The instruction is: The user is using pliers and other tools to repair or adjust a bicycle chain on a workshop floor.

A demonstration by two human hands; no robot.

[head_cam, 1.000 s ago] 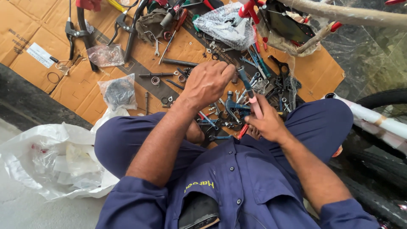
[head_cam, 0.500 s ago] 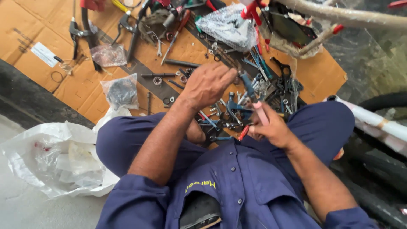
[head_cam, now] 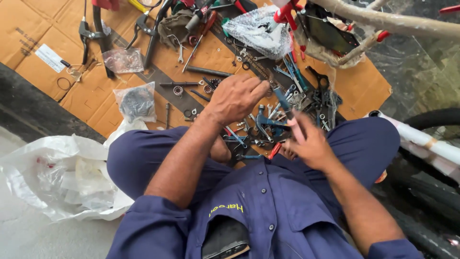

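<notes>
With the left hand [head_cam: 237,98] pinching among spanners [head_cam: 268,122], keep the right hand [head_cam: 311,144] gripping its red-handled tool [head_cam: 275,150] steady.

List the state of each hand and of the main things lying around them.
left hand: palm down over the tool pile, fingers bent
right hand: fingers around a dark tool, blurred
tool pile: scattered loose on the cardboard
cardboard: flattened on the ground
small clear bag: lying flat, dark parts inside
white plastic bag: crumpled, open
</notes>
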